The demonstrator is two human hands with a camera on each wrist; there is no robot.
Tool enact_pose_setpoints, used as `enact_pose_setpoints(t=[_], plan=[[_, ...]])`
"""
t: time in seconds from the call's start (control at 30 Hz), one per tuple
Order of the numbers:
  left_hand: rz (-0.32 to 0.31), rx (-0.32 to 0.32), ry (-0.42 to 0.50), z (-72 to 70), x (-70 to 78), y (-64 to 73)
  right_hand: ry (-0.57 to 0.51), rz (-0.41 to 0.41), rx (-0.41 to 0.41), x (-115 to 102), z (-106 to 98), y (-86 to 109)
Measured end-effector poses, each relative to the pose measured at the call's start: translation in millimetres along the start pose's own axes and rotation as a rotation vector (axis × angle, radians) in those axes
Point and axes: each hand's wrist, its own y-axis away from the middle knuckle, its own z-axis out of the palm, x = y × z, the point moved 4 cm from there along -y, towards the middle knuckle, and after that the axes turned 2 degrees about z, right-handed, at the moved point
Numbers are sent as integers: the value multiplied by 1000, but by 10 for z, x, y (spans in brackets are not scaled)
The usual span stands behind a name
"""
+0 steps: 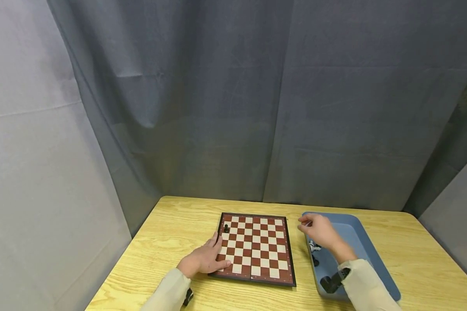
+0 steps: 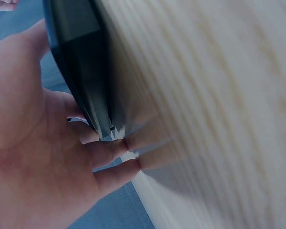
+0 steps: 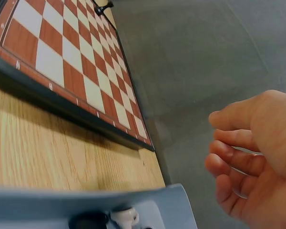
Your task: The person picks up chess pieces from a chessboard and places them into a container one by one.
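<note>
A red-and-white chessboard [image 1: 253, 250] lies on the table, and one black chess piece [image 1: 226, 229] stands near its far left corner. My left hand [image 1: 206, 257] rests at the board's left edge, thumb over the squares. In the left wrist view, the fingertips [image 2: 133, 164] reach down to the wood beside the dark board side [image 2: 81, 67]. Over the left wall of the blue tray [image 1: 377, 255] hovers my right hand [image 1: 321, 233]. Its fingers [image 3: 233, 157] are loosely bent with nothing between them. White and black pieces [image 1: 314, 247] lie in the tray, partly hidden under this hand.
The wooden table [image 1: 179, 216] reaches back to a grey curtain [image 1: 233, 108]. A strip of wood separates the board from the tray on the right. A pale panel [image 1: 43, 172] stands beyond the table's left side.
</note>
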Motion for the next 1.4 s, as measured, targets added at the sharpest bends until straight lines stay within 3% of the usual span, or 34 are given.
enact_pose_setpoints(t=[0.6,1.03,1.4], plan=[[-3,-12,15,-2,11,1,-52,-48,-54,-317,315,-27],[-2,-38,38,15,19,-6,-76,-58,-90,-501,637,-65],[-11,-23,26,1,39,-7,-116,-104,-139,-700,912,-80]])
